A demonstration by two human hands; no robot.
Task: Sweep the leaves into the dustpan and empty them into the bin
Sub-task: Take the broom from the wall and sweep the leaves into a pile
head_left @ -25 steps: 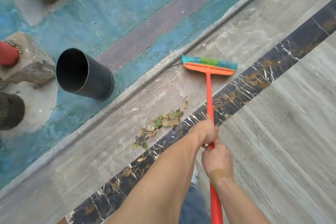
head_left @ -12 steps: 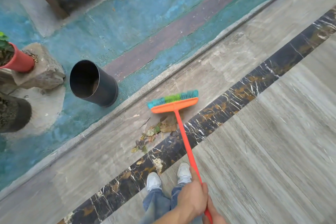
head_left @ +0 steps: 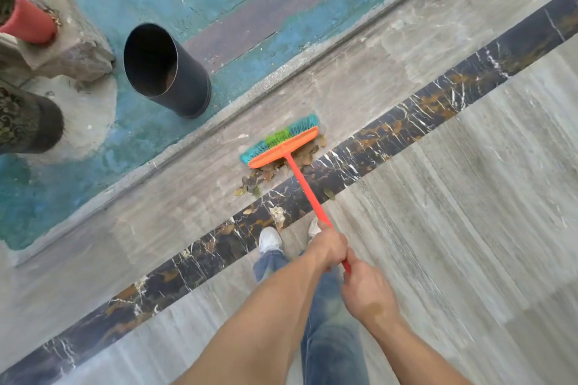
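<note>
Brooms: one (head_left: 283, 145), head near centre, handle running toward 5 o'clock.
Hands: two on the handle, left hand (head_left: 328, 248) and right hand (head_left: 367, 289).
Bins: one black cylinder (head_left: 175, 78) at 10 o'clock.
Plant pots: two at 9 o'clock, one red (head_left: 26, 20), one dark (head_left: 28, 122).
Shoes: two white (head_left: 269, 239), one half hidden.
Leaves: one pile (head_left: 256, 180) by the bristles, too blurred to count; one stray leaf (head_left: 329, 194).
</note>
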